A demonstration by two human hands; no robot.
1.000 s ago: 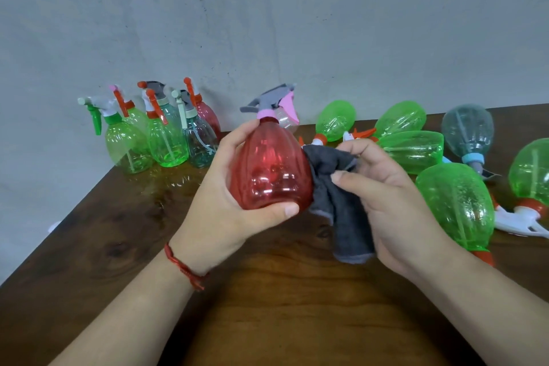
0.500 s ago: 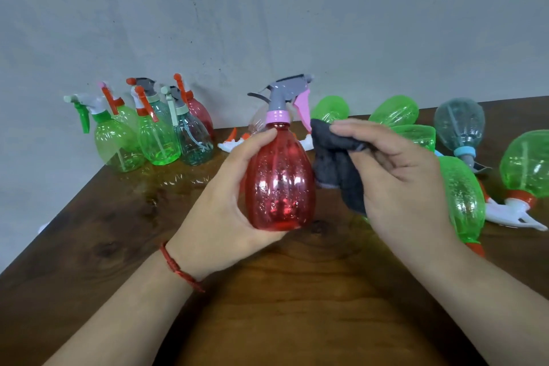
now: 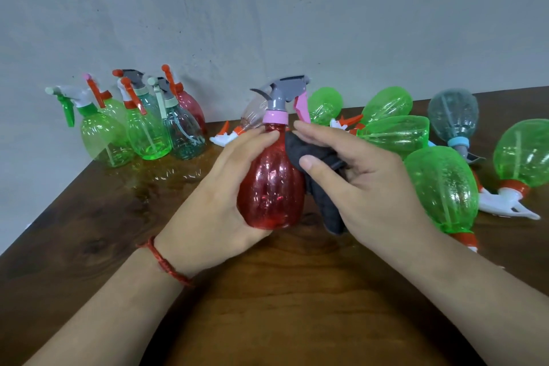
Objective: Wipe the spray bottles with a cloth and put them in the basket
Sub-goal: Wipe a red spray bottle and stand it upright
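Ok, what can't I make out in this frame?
In the head view:
the basket is nowhere in frame;
the red spray bottle has its right flank covered by the grey cloth and right hand, its left flank by the left hand;
the clear bottle is mostly behind the red spray bottle's sprayer;
the far-right green bottle is cut off by the frame edge.
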